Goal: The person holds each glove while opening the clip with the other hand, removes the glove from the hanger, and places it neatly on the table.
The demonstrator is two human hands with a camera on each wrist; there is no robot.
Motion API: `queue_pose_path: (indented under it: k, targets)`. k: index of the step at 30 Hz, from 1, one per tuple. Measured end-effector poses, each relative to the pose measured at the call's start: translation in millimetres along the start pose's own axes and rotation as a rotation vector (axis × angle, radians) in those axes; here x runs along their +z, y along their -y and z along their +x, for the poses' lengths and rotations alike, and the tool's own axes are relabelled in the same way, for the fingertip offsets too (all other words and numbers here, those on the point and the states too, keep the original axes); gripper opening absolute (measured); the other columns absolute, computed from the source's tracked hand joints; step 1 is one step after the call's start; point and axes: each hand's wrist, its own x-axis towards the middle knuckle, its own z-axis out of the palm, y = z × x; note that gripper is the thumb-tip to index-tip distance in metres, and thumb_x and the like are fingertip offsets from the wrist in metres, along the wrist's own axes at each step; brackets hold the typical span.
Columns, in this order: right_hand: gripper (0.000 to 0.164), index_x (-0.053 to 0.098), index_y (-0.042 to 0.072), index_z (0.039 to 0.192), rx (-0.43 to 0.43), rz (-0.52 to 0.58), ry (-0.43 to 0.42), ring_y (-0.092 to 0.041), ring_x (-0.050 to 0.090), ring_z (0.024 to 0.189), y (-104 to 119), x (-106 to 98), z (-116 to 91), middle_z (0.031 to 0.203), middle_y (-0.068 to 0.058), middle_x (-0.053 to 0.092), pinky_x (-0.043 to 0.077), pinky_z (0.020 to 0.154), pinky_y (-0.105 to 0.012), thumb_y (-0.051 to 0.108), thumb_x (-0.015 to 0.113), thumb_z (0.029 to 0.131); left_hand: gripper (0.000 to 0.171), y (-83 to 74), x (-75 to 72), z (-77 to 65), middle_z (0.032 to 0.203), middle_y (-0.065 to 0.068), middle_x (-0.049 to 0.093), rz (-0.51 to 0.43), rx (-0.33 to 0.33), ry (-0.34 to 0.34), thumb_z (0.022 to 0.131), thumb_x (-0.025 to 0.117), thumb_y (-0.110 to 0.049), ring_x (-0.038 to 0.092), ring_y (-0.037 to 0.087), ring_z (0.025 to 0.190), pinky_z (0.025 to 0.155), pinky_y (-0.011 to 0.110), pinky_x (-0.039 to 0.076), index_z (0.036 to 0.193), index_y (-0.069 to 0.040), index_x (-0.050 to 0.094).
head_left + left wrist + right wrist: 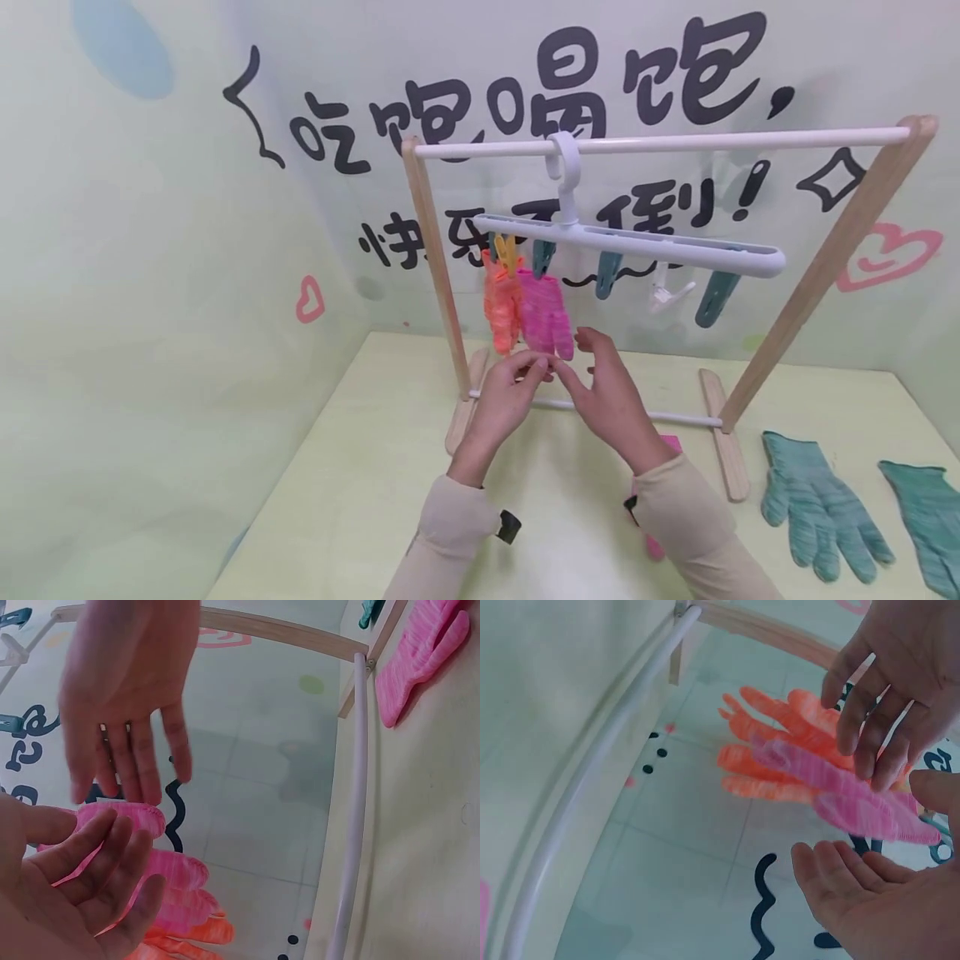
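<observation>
A pink glove hangs from a teal clothespin on a white hanger. Beside it, to the left, dangles an orange glove with a yellow clothespin at its top. Just below the pink glove in the head view are my left hand and right hand, fingertips close together. The wrist views show both hands with loosely bent, spread fingers and nothing gripped. Left fingers overlap the pink glove's edge there, while the right hand's palm faces it from the other side.
The hanger hooks over a white rod on a wooden-legged rack. More teal clothespins hang at right. Two teal gloves, one flat, one cut off by the frame, lie on the table. Another pink glove lies by the right arm.
</observation>
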Motion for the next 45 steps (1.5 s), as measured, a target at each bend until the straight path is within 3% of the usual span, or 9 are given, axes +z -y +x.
queue_pose_path:
  k: [5, 12, 17, 20, 24, 28, 33, 38, 45]
  targets:
    - [0.065, 0.037, 0.004, 0.154, -0.011, 0.051, -0.005, -0.034, 0.054, 0.133, 12, 9, 14, 0.147, -0.015, 0.053, 0.051, 0.107, -0.053, 0.026, 0.068, 0.102, 0.026, 6.6, -2.4, -4.4, 0.115, 0.013, 0.077, -0.001, -0.014, -0.011, 0.108, 0.054, -0.017, 0.073, 0.028, 0.106, 0.097, 0.044, 0.058, 0.120, -0.006, 0.075]
    - [0.063, 0.037, 0.007, 0.155, 0.079, 0.036, -0.018, -0.032, 0.059, 0.122, 17, 14, 25, 0.136, -0.015, 0.060, 0.053, 0.105, -0.050, 0.027, 0.067, 0.103, 0.025, 8.6, -1.3, -7.5, 0.113, 0.014, 0.077, -0.007, 0.012, -0.012, 0.108, 0.055, -0.016, 0.074, 0.028, 0.103, 0.092, 0.039, 0.058, 0.116, -0.004, 0.076]
    - [0.061, 0.042, 0.007, 0.153, 0.115, 0.051, -0.061, -0.028, 0.063, 0.102, 20, 18, 32, 0.115, -0.013, 0.067, 0.056, 0.085, -0.039, 0.030, 0.068, 0.102, 0.024, 7.7, 1.1, -11.6, 0.112, 0.015, 0.077, -0.016, 0.001, -0.001, 0.108, 0.055, -0.014, 0.073, 0.027, 0.102, 0.085, 0.030, 0.055, 0.112, -0.003, 0.075]
    - [0.056, 0.047, 0.007, 0.149, 0.089, 0.053, -0.101, -0.027, 0.062, 0.088, 23, 20, 35, 0.103, -0.012, 0.067, 0.052, 0.070, -0.033, 0.030, 0.068, 0.102, 0.025, 6.5, 1.6, -12.9, 0.113, 0.016, 0.077, -0.018, -0.004, 0.003, 0.108, 0.054, -0.014, 0.072, 0.027, 0.102, 0.083, 0.028, 0.053, 0.112, -0.003, 0.076]
    - [0.043, 0.059, 0.008, 0.138, 0.040, 0.048, -0.149, -0.025, 0.059, 0.078, 24, 20, 36, 0.093, -0.013, 0.068, 0.048, 0.061, -0.030, 0.029, 0.068, 0.103, 0.025, 3.4, -0.8, -12.0, 0.111, 0.013, 0.078, 0.013, 0.009, -0.016, 0.108, 0.054, -0.016, 0.072, 0.026, 0.102, 0.085, 0.030, 0.055, 0.116, -0.005, 0.076]
    - [0.029, 0.068, 0.009, 0.123, 0.014, 0.057, -0.177, -0.023, 0.056, 0.073, 23, 19, 34, 0.086, -0.012, 0.069, 0.045, 0.058, -0.029, 0.030, 0.068, 0.102, 0.025, -1.1, -6.6, -9.0, 0.104, 0.012, 0.079, 0.034, 0.034, -0.038, 0.108, 0.054, -0.017, 0.072, 0.027, 0.102, 0.087, 0.032, 0.056, 0.115, -0.008, 0.077]
    - [0.023, 0.072, 0.010, 0.115, 0.004, 0.053, -0.198, -0.023, 0.055, 0.073, 22, 17, 31, 0.083, -0.011, 0.068, 0.044, 0.057, -0.028, 0.028, 0.069, 0.102, 0.025, -10.2, -17.6, -2.9, 0.108, 0.013, 0.078, 0.034, 0.063, -0.083, 0.108, 0.056, -0.017, 0.071, 0.031, 0.101, 0.082, 0.031, 0.057, 0.118, -0.007, 0.076]
    - [0.021, 0.073, 0.007, 0.111, -0.010, 0.053, -0.215, -0.023, 0.053, 0.072, 21, 15, 28, 0.080, -0.012, 0.065, 0.042, 0.058, -0.027, 0.025, 0.068, 0.103, 0.024, -22.6, -29.2, 6.5, 0.113, 0.013, 0.076, 0.020, 0.076, -0.151, 0.107, 0.057, -0.017, 0.070, 0.028, 0.099, 0.082, 0.032, 0.058, 0.119, -0.007, 0.076]
    - [0.020, 0.073, 0.005, 0.110, -0.025, 0.059, -0.225, -0.024, 0.054, 0.073, 20, 15, 24, 0.081, -0.013, 0.066, 0.042, 0.058, -0.025, 0.022, 0.068, 0.102, 0.025, -41.0, -38.8, 21.7, 0.119, 0.011, 0.073, 0.033, 0.147, -0.228, 0.107, 0.057, -0.018, 0.068, 0.026, 0.106, 0.086, 0.038, 0.060, 0.122, -0.007, 0.074]
